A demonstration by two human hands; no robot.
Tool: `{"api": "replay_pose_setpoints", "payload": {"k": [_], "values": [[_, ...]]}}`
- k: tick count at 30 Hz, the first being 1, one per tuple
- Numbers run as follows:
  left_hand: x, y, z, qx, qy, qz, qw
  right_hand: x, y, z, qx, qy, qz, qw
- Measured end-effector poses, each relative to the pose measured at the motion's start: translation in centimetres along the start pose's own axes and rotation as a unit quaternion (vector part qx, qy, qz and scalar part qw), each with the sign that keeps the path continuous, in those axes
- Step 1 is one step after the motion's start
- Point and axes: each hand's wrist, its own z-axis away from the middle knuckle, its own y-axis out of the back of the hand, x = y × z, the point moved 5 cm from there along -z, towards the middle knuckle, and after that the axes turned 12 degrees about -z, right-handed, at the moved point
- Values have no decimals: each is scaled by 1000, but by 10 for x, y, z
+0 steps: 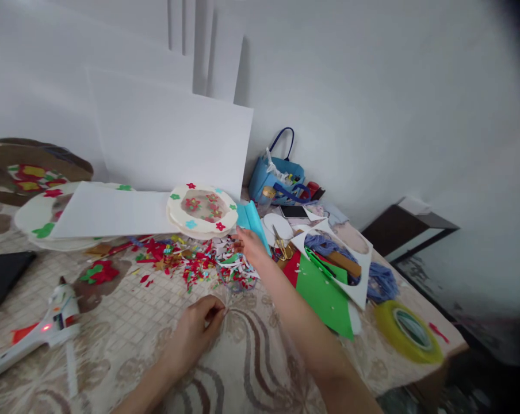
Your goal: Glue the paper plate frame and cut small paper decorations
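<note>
My right hand (249, 246) reaches forward over the right end of a pile of coloured paper scraps (199, 261). Its fingers look loosely apart, with nothing visible in them, close to a rolled turquoise sheet (251, 218) and a white oval frame (180, 218) decorated with small flowers. Nearer to me, my left hand (199, 325) rests low over the patterned tablecloth (152, 322). Its thumb and fingers are pinched together; what they hold, if anything, is too small to make out. Gold-handled scissors (285, 248) lie just right of my right hand.
A glue gun (55, 322) with a lit red light lies at left. On the right are green sheets (322, 296), a white cut-out board (363, 276), blue yarn (381, 283) and yellow tape (409, 332). A blue bag (260, 181) and white board (169, 138) stand behind.
</note>
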Motion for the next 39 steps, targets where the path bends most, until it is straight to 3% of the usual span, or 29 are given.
{"api": "replay_pose_setpoints", "payload": {"k": [7,13,16,19,22,24,29,33,36,39], "values": [[2,4,0,0,-3,-5,1000,5,-21,-20,-5,-108,-106,988],[2,2,0,-4,-20,-7,1000,4,-28,-20,24,-116,-105,987],[-1,2,-1,5,-22,-16,1000,-1,-23,-10,23,-100,-81,991],[-2,3,-1,15,-27,-26,999,-7,-3,4,17,-71,-40,997],[0,5,-2,13,-26,-29,999,-17,40,18,18,-40,19,999],[1,5,-2,10,-23,-31,999,-25,80,26,34,-25,68,997],[-3,3,-4,16,-28,-40,999,-57,210,46,117,-4,210,971],[-13,-4,-5,10,-30,-54,998,-81,306,60,175,1,335,926],[-20,-6,-5,12,-23,-72,997,-85,351,70,167,-18,422,891],[-26,-4,-4,26,-18,-92,995,-83,377,84,134,-39,497,857]]}}
